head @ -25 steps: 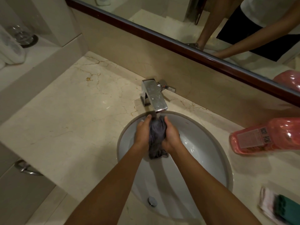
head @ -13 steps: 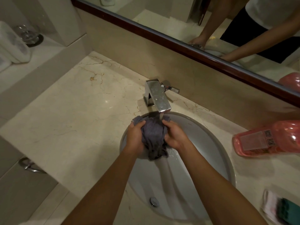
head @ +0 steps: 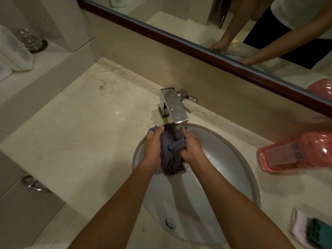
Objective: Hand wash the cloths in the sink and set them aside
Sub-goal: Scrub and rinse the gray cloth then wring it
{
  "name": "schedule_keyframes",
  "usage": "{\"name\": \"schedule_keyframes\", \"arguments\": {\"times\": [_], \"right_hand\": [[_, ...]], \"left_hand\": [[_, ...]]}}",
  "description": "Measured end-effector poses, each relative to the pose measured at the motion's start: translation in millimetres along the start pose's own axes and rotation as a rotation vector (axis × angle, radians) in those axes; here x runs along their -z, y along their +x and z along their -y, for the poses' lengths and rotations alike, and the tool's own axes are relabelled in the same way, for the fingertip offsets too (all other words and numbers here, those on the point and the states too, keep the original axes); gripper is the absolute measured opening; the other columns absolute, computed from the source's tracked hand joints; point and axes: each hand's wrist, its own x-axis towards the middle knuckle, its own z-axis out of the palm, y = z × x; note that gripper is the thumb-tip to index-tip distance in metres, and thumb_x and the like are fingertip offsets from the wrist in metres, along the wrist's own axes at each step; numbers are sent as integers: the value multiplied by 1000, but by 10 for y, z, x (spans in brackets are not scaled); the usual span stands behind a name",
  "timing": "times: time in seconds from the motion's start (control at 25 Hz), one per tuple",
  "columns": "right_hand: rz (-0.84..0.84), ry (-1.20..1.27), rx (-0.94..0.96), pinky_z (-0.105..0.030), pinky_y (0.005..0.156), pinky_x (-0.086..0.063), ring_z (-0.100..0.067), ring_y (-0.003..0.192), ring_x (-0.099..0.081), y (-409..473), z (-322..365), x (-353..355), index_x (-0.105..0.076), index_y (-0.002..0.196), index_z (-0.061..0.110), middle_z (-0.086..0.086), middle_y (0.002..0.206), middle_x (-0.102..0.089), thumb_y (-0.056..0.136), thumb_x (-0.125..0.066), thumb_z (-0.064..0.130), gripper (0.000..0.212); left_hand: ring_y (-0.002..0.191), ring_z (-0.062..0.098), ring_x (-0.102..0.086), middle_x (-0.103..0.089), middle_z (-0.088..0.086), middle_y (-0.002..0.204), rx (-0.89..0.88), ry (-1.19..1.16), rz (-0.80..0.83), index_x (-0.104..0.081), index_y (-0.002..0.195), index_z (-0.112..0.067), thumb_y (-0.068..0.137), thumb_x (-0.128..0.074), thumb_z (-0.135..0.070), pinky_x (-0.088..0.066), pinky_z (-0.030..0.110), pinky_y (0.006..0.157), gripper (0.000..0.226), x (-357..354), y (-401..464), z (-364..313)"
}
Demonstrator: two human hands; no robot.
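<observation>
A wet grey cloth (head: 172, 151) is bunched between both hands over the back of the white oval sink (head: 233, 169), right under the chrome tap (head: 173, 106). My left hand (head: 153, 146) grips its left side, fingers curled over the top. My right hand (head: 191, 147) grips the right side. The cloth's lower end hangs down into the basin below my wrists. Water wets the basin to the right of my right hand.
A pink detergent bottle (head: 296, 151) lies on its side on the marble counter (head: 80, 133) right of the sink. Folded cloths (head: 309, 229) sit at the front right. The sink drain (head: 170, 222) is near the front. A glass (head: 30, 39) stands on the left ledge.
The hands have kept squeezing and shifting the cloth under the tap; the left hand slid up over the cloth's top, and a corner now pokes out past its fingers.
</observation>
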Motion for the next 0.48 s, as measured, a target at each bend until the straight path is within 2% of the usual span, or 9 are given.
{"name": "schedule_keyframes", "arguments": {"times": [0.12, 0.24, 0.28, 0.36, 0.4, 0.48], "right_hand": [[-23, -8, -67, -53, 98, -53, -44, 110, -66, 20, -32, -64, -56, 131, -8, -33, 120, -65, 106, -50, 25, 42], [-29, -50, -130, -54, 104, -48, -43, 113, -64, 35, -64, -31, -56, 133, -6, -31, 123, -65, 105, -46, 40, 55], [-31, -73, -142, -54, 103, -49, -43, 114, -64, 35, -61, -5, -58, 131, -6, -30, 123, -65, 104, -46, 46, 61], [6, -163, -165, -47, 90, -55, -37, 108, -68, 2, -56, 90, -68, 117, -2, -24, 115, -71, 99, -46, 59, 68], [52, -213, -162, -42, 82, -57, -32, 104, -71, -28, -56, 153, -71, 112, 4, -19, 110, -74, 98, -48, 60, 62], [137, -374, -103, -32, 72, -60, -22, 99, -74, -64, -68, 301, -68, 116, 14, -9, 108, -77, 98, -56, 49, 41]], "left_hand": [[102, 31, -73, -75, 17, 109, 53, -3, -25, -61, 127, -3, 101, -55, -35, -60, 31, 71, 41, 13, 31, 38], [107, 30, -71, -75, 15, 112, 153, -6, -26, -66, 126, -9, 100, -50, -48, -57, 36, 85, 50, -17, -6, 47], [103, 27, -73, -75, 14, 110, 178, -3, -22, -69, 121, -11, 100, -48, -53, -56, 36, 85, 51, -30, -25, 47], [92, 22, -76, -78, 10, 101, 177, -18, -8, -79, 102, -17, 100, -42, -59, -56, 34, 77, 56, -44, -34, 68], [90, 22, -76, -78, 10, 100, 177, -45, 10, -81, 96, -17, 101, -38, -59, -56, 34, 74, 60, -47, -37, 72], [93, 23, -75, -77, 12, 102, 187, -152, 53, -75, 109, -13, 104, -34, -57, -58, 34, 72, 60, -38, -34, 56]]}}
